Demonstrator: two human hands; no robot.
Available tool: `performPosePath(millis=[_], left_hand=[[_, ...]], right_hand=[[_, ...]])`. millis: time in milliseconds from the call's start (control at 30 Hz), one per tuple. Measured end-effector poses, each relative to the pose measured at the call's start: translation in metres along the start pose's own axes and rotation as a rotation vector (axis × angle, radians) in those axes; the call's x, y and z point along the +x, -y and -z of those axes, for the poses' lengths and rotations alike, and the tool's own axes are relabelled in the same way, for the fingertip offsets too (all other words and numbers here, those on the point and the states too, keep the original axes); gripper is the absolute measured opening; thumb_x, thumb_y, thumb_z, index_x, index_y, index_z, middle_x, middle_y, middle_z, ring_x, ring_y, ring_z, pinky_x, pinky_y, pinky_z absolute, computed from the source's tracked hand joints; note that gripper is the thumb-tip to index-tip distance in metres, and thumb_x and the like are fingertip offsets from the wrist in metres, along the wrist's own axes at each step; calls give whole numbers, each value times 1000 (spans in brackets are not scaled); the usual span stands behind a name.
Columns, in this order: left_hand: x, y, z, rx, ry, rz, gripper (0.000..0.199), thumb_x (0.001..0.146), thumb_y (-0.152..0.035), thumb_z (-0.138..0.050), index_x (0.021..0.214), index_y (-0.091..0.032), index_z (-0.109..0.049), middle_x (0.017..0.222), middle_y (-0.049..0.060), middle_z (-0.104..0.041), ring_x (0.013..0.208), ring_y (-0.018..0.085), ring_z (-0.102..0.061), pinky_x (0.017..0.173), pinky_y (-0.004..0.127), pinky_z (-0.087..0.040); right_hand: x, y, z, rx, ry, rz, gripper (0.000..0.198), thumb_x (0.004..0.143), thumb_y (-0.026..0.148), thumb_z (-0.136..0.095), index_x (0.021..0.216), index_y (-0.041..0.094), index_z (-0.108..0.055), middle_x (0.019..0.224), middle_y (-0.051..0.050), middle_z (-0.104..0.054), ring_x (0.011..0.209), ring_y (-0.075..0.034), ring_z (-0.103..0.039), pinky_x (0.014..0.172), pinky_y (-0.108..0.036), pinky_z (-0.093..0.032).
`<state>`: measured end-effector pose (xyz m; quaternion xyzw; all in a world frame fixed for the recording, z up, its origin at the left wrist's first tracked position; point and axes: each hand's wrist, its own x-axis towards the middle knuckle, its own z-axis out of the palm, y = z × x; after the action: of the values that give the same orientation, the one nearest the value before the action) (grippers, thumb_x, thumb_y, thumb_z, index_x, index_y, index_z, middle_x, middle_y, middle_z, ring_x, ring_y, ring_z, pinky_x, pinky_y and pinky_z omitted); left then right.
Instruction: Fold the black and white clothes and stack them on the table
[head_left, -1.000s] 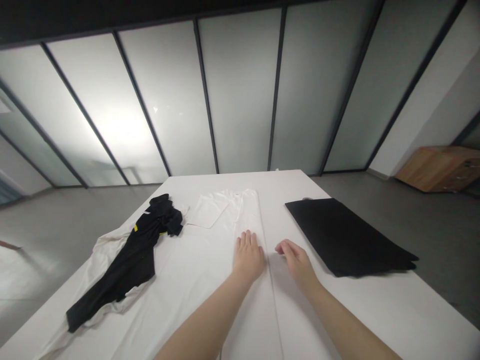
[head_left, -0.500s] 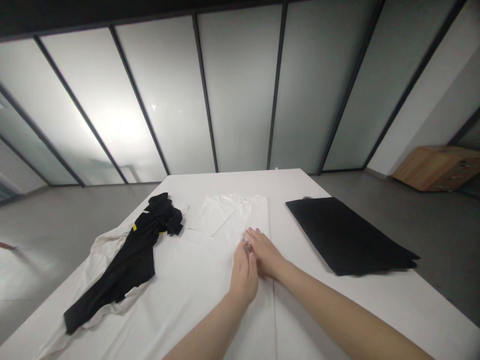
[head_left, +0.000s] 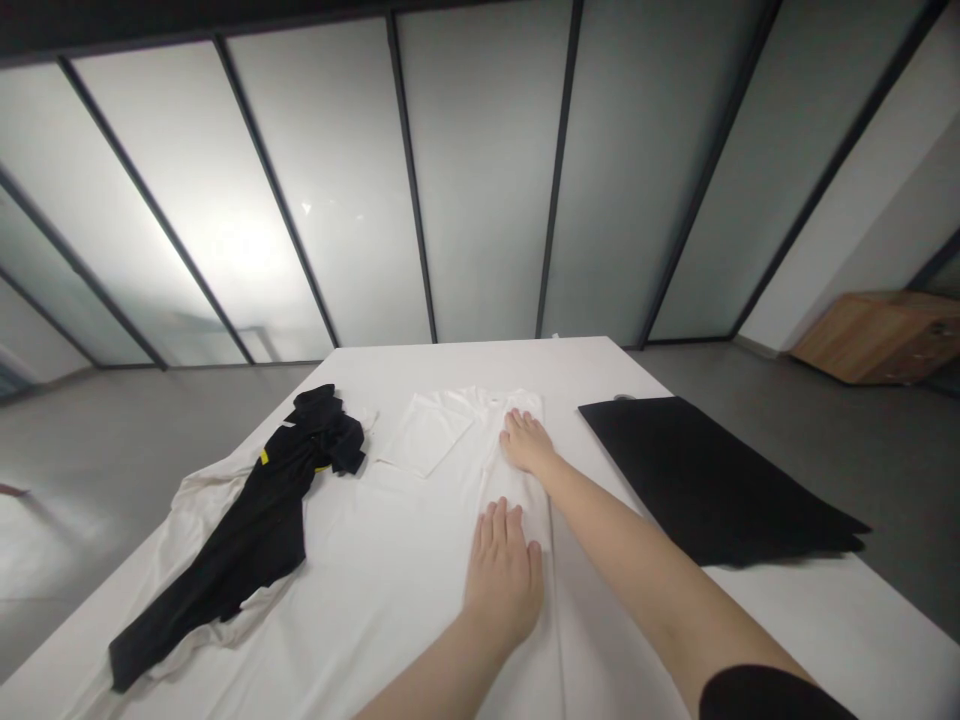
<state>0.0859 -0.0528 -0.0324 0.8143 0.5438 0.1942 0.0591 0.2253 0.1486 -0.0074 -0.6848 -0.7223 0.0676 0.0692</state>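
Observation:
A white T-shirt [head_left: 405, 540] lies spread on the white table, its collar at the far side and its right side folded inward in a long strip. My left hand [head_left: 504, 575] rests palm down on that folded strip, fingers stretched forward and thumb apart. Farther up, near the collar, my right hand [head_left: 526, 440] also lies flat on the folded part, its fingers extended. Neither hand grips anything. The left sleeve [head_left: 426, 435] of the shirt lies flat to the left of the collar.
On the left, a rumpled black garment [head_left: 255, 530] with yellow marks lies over white cloth [head_left: 206, 490]. Black flat sheets [head_left: 712, 480] are stacked at the table's right edge. Frosted glass panels [head_left: 480, 180] stand behind the white table [head_left: 570, 365], and a wooden cabinet [head_left: 870, 335] is at far right.
My hands were together at the fold's middle and have come apart. My right hand has moved up toward the collar and flattened; my left has turned palm down with its fingers spread.

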Motion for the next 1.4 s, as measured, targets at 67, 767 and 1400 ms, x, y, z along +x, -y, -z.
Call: performPosePath(millis=[67,767,1400], left_hand=[[-1,-2,2,16,34,3,53,106,-33,-35,152,-12,-49,163,19,-45,155,34,-36,126,56,-33],[-16,-13,15,-3,194,-17,76,105,-62,-31,166,-18,-33,173,17,-24,160,43,-19,126,67,-23],[-12,-19,17,70,122,17,69,102,-59,-42,146,-8,-59,152,23,-55,146,41,-43,126,61,-25]], right_hand=[[11,-1,1,0,-2,-24,64,106,36,-29,165,11,-32,174,-14,-25,159,-34,-24,126,-46,-18],[51,-11,14,-13,-36,-140,57,106,37,-31,162,32,-41,172,-12,-30,153,-39,-32,120,-56,-20],[-76,31,-6,-35,-1,43,59,105,33,-36,158,8,-43,169,-21,-35,153,-39,-34,121,-52,-26]])
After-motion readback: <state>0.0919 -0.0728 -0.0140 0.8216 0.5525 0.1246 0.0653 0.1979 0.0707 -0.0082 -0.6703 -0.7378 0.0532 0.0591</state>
